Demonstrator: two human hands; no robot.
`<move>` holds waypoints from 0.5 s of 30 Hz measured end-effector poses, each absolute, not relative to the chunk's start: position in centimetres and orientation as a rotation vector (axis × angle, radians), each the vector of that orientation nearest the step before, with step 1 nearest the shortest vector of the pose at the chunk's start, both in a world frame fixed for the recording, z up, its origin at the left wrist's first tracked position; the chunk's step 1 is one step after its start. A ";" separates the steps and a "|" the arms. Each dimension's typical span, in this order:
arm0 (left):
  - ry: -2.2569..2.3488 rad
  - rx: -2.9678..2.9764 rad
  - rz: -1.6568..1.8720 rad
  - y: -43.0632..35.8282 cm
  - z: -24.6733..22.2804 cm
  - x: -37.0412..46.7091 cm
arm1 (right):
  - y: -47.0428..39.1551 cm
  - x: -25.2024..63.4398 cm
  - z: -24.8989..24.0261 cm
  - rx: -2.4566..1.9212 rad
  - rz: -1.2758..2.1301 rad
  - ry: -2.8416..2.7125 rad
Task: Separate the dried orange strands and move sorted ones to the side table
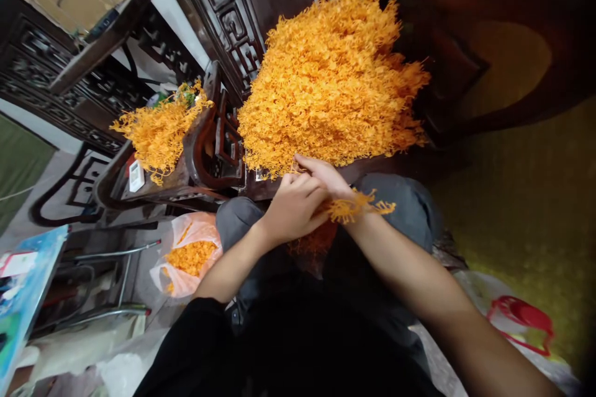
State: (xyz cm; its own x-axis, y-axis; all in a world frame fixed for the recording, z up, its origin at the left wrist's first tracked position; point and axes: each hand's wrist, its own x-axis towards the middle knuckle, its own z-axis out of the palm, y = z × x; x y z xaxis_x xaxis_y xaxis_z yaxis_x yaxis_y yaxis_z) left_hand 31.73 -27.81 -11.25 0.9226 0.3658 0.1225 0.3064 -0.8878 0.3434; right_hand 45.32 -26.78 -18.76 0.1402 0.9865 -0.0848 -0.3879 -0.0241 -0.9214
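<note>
My left hand [297,206] is closed in front of me, above my knees. A frilly orange sprig [350,207], which looks like plastic, sticks out of it and lies across my right wrist. My right hand [327,175] meets the left one, its thumb and fingertips drawn together; what they pinch is too small to make out, and its other fingers are hidden. Just beyond both hands rises a large heap of similar orange sprigs [326,80] on a dark wooden seat.
To the left, a smaller orange bunch [161,133] and a small white device [136,176] rest on a carved side table [174,185]. A pinkish plastic bag [208,223] with orange pieces stands by my left knee. A red-handled clear container [521,313] is low right.
</note>
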 end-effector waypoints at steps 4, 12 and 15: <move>1.057 2.264 0.571 -27.0 -11.3 30.0 | -27.1 44.9 -18.4 -1.046 1.110 -0.726; 1.288 1.946 0.675 -25.8 -13.2 28.3 | -28.6 43.7 -14.4 -1.117 0.660 -1.118; 1.288 2.060 0.632 -26.2 -13.3 27.5 | -27.6 44.9 -13.1 -1.148 0.456 -1.209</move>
State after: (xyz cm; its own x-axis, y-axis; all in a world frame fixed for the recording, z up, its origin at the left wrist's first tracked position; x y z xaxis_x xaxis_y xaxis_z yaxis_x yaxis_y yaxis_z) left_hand 27.49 -26.21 -13.30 0.4098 0.9095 0.0705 0.6121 -0.3315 0.7179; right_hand 44.86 -27.65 -13.15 0.3537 0.7980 0.4880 0.2769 0.4091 -0.8695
